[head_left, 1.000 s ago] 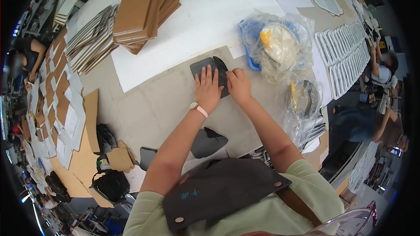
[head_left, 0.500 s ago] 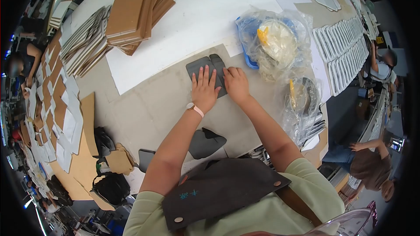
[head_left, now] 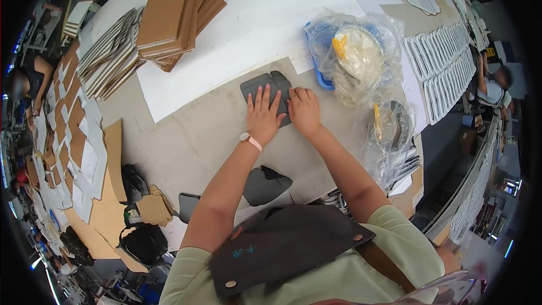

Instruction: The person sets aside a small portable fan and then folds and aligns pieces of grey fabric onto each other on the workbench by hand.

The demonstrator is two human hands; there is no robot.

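A dark grey flat piece [head_left: 248, 86] lies on the table with a narrow folded strip along its right side. My left hand [head_left: 263, 116] rests flat on it, fingers spread. At the strip's right edge, my right hand [head_left: 304, 110] presses with bent fingers held together; what is under the fingertips is hidden. Nearer my body, another dark grey piece [head_left: 264, 187] with a folded top lies on the table. A smaller dark piece [head_left: 188, 206] sits left of it, partly behind my left forearm.
Brown board stacks [head_left: 169, 11] stand at the upper left. A blue tray [head_left: 317, 56] with plastic bags is right of my hands, a bagged roll [head_left: 390, 127] below it. Rows of white-edged pieces [head_left: 440, 68] lie farther right. Co-workers sit at both sides.
My right hand has shifted slightly, its fingers now laid further over the strip's edge. My left hand stays in place. The person at the lower right has mostly left the view.
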